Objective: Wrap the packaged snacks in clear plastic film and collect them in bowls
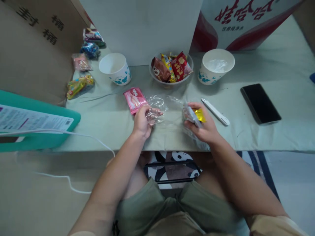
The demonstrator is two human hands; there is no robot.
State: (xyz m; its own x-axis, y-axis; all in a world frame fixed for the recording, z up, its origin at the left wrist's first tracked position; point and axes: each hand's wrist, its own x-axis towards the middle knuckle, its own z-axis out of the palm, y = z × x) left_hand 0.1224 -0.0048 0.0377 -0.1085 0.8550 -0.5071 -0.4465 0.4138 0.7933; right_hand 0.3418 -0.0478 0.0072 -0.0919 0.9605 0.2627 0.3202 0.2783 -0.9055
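My left hand is closed on the left side of a clear plastic bag that lies crumpled on the pale green table. A pink snack packet rests just above that hand, touching the bag. My right hand grips the bag's right side together with a silver and yellow snack packet. Behind the bag stands a white bowl full of several wrapped snacks.
Two white paper cups flank the bowl. A white pen-like tool and a black phone lie to the right. Several packets sit at the far left by a cardboard box. A teal box and white cable are left.
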